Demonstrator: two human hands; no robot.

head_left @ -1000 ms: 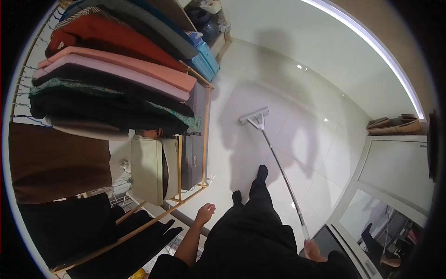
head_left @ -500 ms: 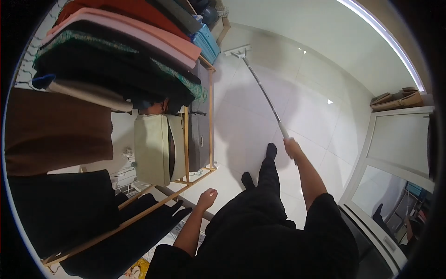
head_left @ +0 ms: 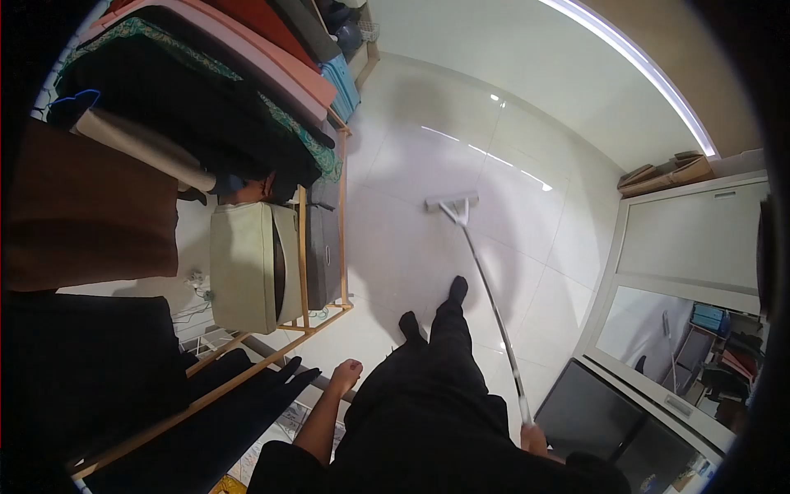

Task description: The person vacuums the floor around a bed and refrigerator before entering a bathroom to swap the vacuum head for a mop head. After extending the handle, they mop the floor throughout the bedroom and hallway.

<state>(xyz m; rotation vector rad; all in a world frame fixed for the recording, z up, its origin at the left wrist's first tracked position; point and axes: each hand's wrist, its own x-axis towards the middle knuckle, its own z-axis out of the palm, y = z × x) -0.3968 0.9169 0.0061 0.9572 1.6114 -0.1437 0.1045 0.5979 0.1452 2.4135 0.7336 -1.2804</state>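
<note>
My right hand is wrapped round the handle end of a long-poled mop, low beside my right hip. The mop's narrow, pale head rests on the tiled floor ahead of my feet, and its grey pole slants down to my hand. My left hand hangs at my left side with its fingers curled in and nothing seen in them. It is nearest to the wooden rail of the clothes rack.
Clothes hang along the left above a cream storage box and a grey box. A white cabinet stands at right, with a folded brown cardboard piece on top. A dark panel is at lower right.
The mop head has come back across the floor from near the far wall toward my feet. My right hand has drawn back to my hip, still holding the pole. My left hand stays curled.
</note>
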